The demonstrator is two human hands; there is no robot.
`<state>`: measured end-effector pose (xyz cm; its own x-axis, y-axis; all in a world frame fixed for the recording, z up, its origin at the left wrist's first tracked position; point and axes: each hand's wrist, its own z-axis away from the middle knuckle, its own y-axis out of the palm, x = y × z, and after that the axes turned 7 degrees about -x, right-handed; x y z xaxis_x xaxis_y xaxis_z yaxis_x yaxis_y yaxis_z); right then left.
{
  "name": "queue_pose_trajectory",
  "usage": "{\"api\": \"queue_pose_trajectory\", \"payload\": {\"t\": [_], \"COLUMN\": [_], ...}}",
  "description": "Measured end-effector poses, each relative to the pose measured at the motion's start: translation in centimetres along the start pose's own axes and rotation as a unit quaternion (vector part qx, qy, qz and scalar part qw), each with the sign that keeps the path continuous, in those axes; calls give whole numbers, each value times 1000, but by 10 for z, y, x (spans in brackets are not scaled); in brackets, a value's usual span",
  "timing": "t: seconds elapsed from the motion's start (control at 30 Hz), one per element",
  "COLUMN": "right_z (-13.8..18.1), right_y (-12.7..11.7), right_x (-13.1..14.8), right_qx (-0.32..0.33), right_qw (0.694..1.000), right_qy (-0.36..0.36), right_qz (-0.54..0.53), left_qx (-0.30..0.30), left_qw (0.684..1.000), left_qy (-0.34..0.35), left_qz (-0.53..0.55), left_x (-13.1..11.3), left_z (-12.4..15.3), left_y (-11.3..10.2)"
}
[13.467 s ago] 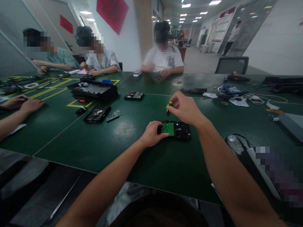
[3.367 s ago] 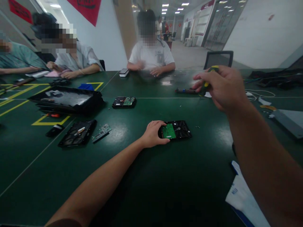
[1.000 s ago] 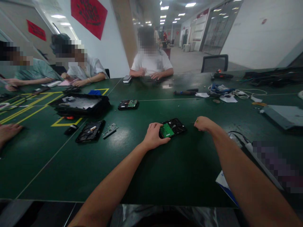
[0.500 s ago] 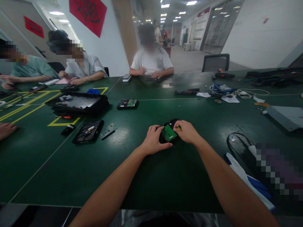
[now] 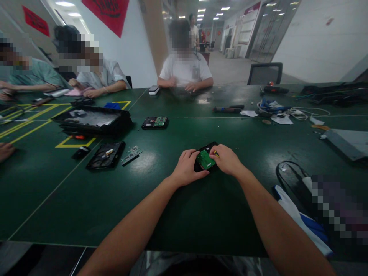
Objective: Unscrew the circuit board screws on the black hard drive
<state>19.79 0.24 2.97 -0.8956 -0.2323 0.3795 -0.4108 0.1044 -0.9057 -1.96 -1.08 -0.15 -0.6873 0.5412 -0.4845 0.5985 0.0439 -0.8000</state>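
A black hard drive with a green circuit board (image 5: 206, 159) lies on the green table in front of me. My left hand (image 5: 188, 166) is closed on its left side, thumb along the near edge and fingers over the far left edge. Above the drive's right side, my right hand (image 5: 227, 158) pinches a small yellow screwdriver (image 5: 216, 153). Most of that tool is hidden in the fingers, and its tip cannot be made out.
Another hard drive (image 5: 155, 122), a loose circuit board (image 5: 131, 155) and an opened black casing (image 5: 105, 155) lie left. Beyond them stands a black tray (image 5: 93, 120). Gloves (image 5: 301, 222), a grey metal case (image 5: 347, 143) and cables (image 5: 307, 111) lie right. Co-workers sit across and left.
The view has tilted slightly, so the scene sits a little higher. Both hands stay on the hard drive, the right one barely shifted.
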Motion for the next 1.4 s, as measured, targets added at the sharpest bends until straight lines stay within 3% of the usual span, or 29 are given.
{"api": "queue_pose_trajectory", "payload": {"t": [0.27,0.77,1.4], "right_z": [2,5,5], "right_y": [4,4,2], "right_x": [-3,-1,-1], "right_qx": [-9,0,4], "right_qw": [1000,999,999], "right_qy": [-15,-39,-41], "right_qz": [0,29,11], "left_qx": [-3,-34,-54], "left_qw": [1000,998,996], "left_qy": [14,-47,-69], "left_qz": [-10,12,13], "left_x": [-2,-13,-19], "left_z": [0,0,0], "left_y": [-1,9,14]}}
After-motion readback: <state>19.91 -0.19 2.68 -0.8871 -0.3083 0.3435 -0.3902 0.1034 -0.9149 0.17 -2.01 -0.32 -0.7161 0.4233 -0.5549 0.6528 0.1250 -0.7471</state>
